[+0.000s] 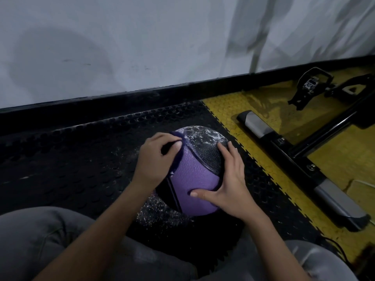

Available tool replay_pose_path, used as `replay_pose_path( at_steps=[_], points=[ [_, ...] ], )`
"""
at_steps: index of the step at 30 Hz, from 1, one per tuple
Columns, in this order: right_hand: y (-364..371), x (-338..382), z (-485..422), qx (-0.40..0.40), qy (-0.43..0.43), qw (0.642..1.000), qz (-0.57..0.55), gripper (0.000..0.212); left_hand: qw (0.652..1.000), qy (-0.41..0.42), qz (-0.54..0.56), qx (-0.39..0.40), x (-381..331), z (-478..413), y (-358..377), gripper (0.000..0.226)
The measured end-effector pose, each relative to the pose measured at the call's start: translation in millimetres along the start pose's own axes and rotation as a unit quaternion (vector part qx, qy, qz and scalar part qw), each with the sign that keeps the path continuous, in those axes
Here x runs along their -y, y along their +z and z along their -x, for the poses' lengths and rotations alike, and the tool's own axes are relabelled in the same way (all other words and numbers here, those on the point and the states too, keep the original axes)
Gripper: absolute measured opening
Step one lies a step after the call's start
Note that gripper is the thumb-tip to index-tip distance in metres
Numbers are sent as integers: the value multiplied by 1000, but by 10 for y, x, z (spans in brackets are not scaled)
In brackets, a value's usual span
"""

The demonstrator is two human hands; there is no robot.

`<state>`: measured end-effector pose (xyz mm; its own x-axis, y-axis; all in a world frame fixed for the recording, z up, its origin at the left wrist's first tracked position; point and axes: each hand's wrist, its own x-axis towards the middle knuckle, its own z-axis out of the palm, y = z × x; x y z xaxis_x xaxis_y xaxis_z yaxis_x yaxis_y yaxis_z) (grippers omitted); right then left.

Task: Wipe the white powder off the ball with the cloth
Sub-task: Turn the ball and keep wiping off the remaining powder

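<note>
A purple and black ball [194,179] rests on the black studded floor mat between my knees. White powder speckles its black top panel and its lower left side. My left hand [156,159] presses a dark purple cloth [179,153] against the ball's upper left; most of the cloth is hidden under the hand. My right hand [227,179] lies flat on the ball's right side, fingers spread, thumb across the purple panel.
White powder is scattered on the black mat [71,159] around the ball. A white wall [121,47] with a black skirting stands just behind. To the right, an exercise machine's base bar [294,165] and a pedal [310,84] stand on yellow studded flooring.
</note>
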<state>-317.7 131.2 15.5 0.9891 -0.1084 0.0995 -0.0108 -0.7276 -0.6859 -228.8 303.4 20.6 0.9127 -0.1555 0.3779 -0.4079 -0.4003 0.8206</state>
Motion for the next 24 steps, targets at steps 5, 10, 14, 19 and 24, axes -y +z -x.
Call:
replay_pose_path(
  at_steps=[5, 10, 14, 19, 24],
  points=[
    [41, 13, 23, -6, -12, 1000, 19, 113, 991, 117, -52, 26, -131, 225, 40, 16],
    [53, 28, 30, -5, -17, 1000, 18, 113, 993, 105, -48, 24, -87, 149, 6, 14],
    [80, 65, 1, -11, -15, 1000, 13, 115, 997, -69, 19, -41, 29, 16, -76, 10],
    [88, 33, 42, -24, -16, 999, 17, 115, 990, 127, -49, 34, -154, 305, 3, 18],
    [65, 41, 23, -16, -7, 1000, 3, 115, 1000, 10, -5, -12, -4, 117, -85, 10]
  ],
)
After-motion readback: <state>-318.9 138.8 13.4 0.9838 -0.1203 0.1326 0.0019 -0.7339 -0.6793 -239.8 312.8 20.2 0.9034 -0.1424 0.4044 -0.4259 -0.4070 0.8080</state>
